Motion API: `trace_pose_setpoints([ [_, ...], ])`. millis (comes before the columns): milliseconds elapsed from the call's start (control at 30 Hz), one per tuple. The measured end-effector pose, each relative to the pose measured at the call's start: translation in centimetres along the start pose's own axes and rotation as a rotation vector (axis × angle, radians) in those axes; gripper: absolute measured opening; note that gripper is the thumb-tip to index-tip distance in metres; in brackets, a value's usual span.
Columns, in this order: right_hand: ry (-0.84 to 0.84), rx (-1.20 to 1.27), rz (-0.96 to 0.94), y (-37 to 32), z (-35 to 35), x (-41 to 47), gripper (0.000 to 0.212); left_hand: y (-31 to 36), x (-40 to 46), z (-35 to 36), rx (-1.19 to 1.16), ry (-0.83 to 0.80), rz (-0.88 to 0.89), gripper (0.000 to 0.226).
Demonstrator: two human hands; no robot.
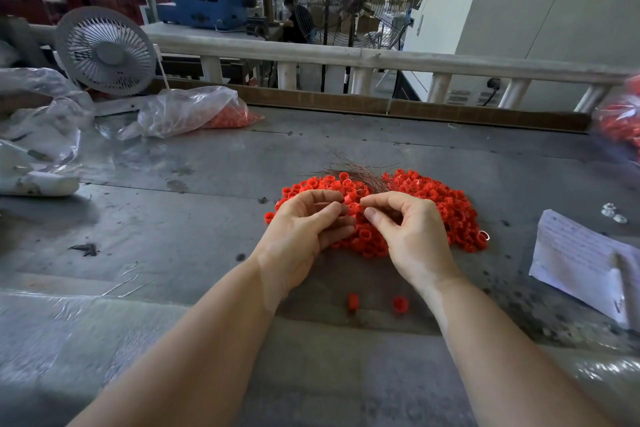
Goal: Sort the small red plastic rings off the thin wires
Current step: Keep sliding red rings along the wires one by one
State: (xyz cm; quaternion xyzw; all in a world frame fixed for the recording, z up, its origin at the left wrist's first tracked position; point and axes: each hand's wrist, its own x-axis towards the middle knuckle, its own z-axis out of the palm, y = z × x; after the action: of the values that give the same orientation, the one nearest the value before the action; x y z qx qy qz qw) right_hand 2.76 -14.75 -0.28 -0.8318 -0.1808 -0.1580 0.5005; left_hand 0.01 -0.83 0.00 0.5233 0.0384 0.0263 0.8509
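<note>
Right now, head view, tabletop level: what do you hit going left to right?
Crumpled clear plastic → bag of red rings → left hand → right hand → right part of the ring pile → sheet of paper.

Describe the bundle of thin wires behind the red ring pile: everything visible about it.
The bundle of thin wires is a loose sheaf of fine, dark, metallic-looking strands. It lies on top of the far side of the pile of red rings, fanning out toward the far left and gathering toward the hands. Its near end disappears behind the right hand; whether the fingers hold it cannot be seen.
</note>
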Motion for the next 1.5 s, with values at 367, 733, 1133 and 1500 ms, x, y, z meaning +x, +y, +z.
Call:
trace_pose_setpoints([
  [367,0.088,-0.012,0.006,0.3,-0.5,0.3,0.013,-0.1,-1.6,1.0,0.999,-0.388,0.356,0.018],
  [733,0.081,0.008,0.023,0.2,-0.4,0.3,0.014,-0.7,-2.1,1.9,1.237,-0.565,0.340,0.031],
  [1133,0.103,0.037,-0.021,0.1,-0.6,0.3,0.016,-0.7,-2.0,2.2,1.242,-0.526,0.316,0.032],
  [1500,0.115,0.055,-0.027,0.1,-0.7,0.5,0.016,-0.5,-1.7,1.8,1.105,-0.428,0.305,0.016],
])
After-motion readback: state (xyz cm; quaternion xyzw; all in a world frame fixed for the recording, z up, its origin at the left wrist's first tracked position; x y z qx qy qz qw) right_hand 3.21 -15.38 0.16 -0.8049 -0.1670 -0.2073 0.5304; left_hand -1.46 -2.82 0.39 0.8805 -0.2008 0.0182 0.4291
